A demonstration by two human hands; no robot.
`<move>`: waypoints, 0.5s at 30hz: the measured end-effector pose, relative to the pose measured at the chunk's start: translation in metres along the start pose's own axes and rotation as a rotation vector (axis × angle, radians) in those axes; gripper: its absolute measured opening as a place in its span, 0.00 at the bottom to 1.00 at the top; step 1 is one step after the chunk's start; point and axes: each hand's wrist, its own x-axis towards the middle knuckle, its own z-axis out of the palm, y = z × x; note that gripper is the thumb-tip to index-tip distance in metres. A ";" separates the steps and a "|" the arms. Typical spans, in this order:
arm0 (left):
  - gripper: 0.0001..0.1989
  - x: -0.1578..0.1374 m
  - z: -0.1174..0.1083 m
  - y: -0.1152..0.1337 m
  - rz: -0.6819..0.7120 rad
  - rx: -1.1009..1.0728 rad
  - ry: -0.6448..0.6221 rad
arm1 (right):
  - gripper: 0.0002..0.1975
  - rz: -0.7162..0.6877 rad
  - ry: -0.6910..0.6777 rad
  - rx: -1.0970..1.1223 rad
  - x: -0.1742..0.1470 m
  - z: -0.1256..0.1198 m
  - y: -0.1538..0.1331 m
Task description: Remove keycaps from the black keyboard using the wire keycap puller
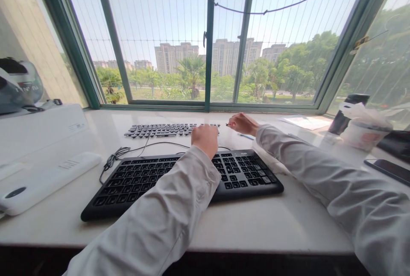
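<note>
A black keyboard [253, 187] lies tilted on the white desk, its key positions showing as dark square sockets. Behind it, loose black keycaps [153, 130] are laid out in rows. My left hand [205, 139] is above the keyboard's back edge, at the right part of the keycap rows. Its fingers curl away from me, and whatever they hold is hidden. Further right, my right hand [242, 124] is closed near the desk top, with a small dark keycap [227, 124] at its fingertips.
A coiled black cable [112, 159] lies behind the keyboard's left end. White devices [48, 182] stand at left. On the right are a sheet of paper [306, 122], a black bottle [347, 113], a tissue-stuffed tub [365, 133] and a phone [389, 169]. Windows [209, 54] border the back.
</note>
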 end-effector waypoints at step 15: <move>0.17 -0.003 0.003 0.012 0.059 -0.044 0.063 | 0.20 -0.070 -0.042 0.891 -0.123 -0.037 -0.012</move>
